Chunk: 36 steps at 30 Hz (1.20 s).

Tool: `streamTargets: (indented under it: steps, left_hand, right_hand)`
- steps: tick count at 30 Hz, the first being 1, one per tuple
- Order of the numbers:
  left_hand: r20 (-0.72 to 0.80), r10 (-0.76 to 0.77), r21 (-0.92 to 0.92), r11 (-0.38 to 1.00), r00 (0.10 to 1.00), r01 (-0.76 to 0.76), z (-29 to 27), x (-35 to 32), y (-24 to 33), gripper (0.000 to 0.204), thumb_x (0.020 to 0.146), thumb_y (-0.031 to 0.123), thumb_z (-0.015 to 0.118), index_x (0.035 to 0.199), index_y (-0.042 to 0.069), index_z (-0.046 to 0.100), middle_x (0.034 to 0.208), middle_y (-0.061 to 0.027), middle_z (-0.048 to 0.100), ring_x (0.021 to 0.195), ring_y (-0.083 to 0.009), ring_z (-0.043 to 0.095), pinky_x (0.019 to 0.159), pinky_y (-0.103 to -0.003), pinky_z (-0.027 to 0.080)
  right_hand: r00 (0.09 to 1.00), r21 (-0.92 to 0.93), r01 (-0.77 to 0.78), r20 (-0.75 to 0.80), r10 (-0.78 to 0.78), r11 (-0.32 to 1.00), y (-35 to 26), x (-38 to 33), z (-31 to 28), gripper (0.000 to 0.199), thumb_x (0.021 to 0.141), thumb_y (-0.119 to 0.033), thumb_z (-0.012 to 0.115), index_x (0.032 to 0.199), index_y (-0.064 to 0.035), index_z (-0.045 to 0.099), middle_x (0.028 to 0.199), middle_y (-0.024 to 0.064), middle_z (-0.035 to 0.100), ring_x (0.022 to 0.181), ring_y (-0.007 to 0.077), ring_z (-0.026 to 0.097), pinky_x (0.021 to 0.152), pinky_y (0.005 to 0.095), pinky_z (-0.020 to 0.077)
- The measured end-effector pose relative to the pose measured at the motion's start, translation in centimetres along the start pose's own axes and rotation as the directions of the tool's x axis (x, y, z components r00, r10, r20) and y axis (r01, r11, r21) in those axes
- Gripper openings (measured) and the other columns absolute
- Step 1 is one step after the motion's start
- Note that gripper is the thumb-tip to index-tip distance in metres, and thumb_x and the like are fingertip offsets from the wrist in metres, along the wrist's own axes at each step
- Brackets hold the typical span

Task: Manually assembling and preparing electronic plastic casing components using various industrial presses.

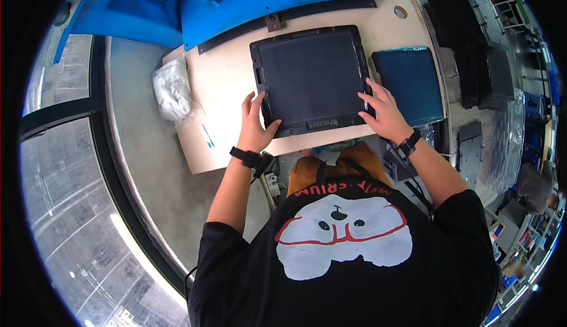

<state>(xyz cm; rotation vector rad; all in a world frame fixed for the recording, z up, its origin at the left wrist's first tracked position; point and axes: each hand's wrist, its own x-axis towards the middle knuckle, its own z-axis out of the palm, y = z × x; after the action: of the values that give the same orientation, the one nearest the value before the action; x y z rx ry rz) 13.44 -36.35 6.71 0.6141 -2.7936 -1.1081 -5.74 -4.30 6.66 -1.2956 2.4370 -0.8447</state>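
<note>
A black, nearly square framed panel [313,76] with a dark flat middle lies on a pale worktop in front of me. My left hand [255,127] is at its lower left corner, fingertips against the left edge and thumb on the lower rim. At the right edge, the fingers of my right hand [384,111] bend onto the frame, slightly spread. The panel is held by its two sides between my hands. Just right of it lies a dark blue-green flat panel [409,85] with a shiny edge, which my right hand does not grip.
Blue metal machinery [277,2] stands across the far side of the worktop [209,96]. Crumpled clear plastic [172,90] lies at the left edge, near a small white-and-blue strip [207,137]. Stacked black parts [466,49] stand at the right, with plastic-wrapped sheets [505,144] nearby.
</note>
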Motion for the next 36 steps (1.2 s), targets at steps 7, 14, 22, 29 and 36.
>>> streamTargets:
  steps: [7, 14, 22, 29, 36]
  left_hand:
    - [0.355, 0.138, 0.408, 0.867, 0.925, -0.286, -2.4, 5.5, 2.9, 0.105, 0.061, 0.030, 0.089, 0.149, 0.015, 0.034, 0.158, -0.0140, 0.024, 0.146, -0.0369, 0.020, 0.117, -0.050, 0.024]
    - [0.482, 0.091, 0.519, 0.772, 0.871, -0.368, -2.8, 6.6, 3.7, 0.110, 0.062, 0.054, 0.084, 0.151, 0.019, 0.031, 0.159, -0.0129, 0.020, 0.147, -0.0358, 0.018, 0.118, -0.055, 0.018]
    - [0.702, 0.151, 0.520, 0.558, 0.696, -0.646, -1.0, 12.8, 6.0, 0.144, 0.049, 0.075, 0.079, 0.156, 0.011, 0.009, 0.160, -0.0228, 0.007, 0.147, -0.0469, 0.004, 0.116, -0.062, 0.006]
    - [0.720, 0.163, 0.475, 0.594, 0.675, -0.650, -0.4, 13.4, 4.7, 0.145, 0.048, 0.081, 0.073, 0.156, 0.010, 0.008, 0.160, -0.0248, 0.005, 0.146, -0.0491, -0.002, 0.112, -0.067, 0.001]
    - [0.717, 0.204, 0.425, 0.629, 0.666, -0.650, 0.1, 14.0, 3.7, 0.139, 0.049, 0.084, 0.069, 0.156, 0.011, 0.016, 0.159, -0.0245, 0.008, 0.145, -0.0502, 0.001, 0.110, -0.071, -0.001]
  right_hand:
    - [0.988, -0.151, 0.153, 0.018, -0.152, 0.977, -1.8, 7.3, -0.2, 0.065, 0.085, -0.034, 0.070, 0.139, -0.0069, 0.047, 0.152, 0.0189, 0.033, 0.141, 0.0396, 0.029, 0.113, 0.0477, 0.0288]
    - [0.976, -0.361, 0.218, 0.099, -0.196, 0.907, -1.5, 9.3, 2.9, 0.089, 0.080, -0.064, 0.063, 0.146, -0.0093, 0.039, 0.155, 0.0233, 0.026, 0.143, 0.0438, 0.020, 0.117, 0.0559, 0.0154]
    - [0.965, -0.364, 0.261, 0.131, -0.228, 0.894, -2.0, 12.3, 2.9, 0.100, 0.075, -0.071, 0.063, 0.149, -0.0102, 0.034, 0.156, 0.0244, 0.022, 0.144, 0.0454, 0.015, 0.114, 0.0624, 0.0099]
    - [0.966, -0.325, 0.243, 0.163, -0.199, 0.914, -1.6, 12.5, 3.2, 0.101, 0.074, -0.073, 0.060, 0.150, -0.0117, 0.034, 0.157, 0.0233, 0.020, 0.145, 0.0449, 0.014, 0.112, 0.0665, 0.0081]
    - [0.964, -0.277, 0.215, 0.211, -0.159, 0.937, -1.3, 13.1, 2.8, 0.098, 0.075, -0.073, 0.059, 0.150, -0.0139, 0.035, 0.158, 0.0217, 0.019, 0.146, 0.0432, 0.013, 0.113, 0.0666, 0.0073]
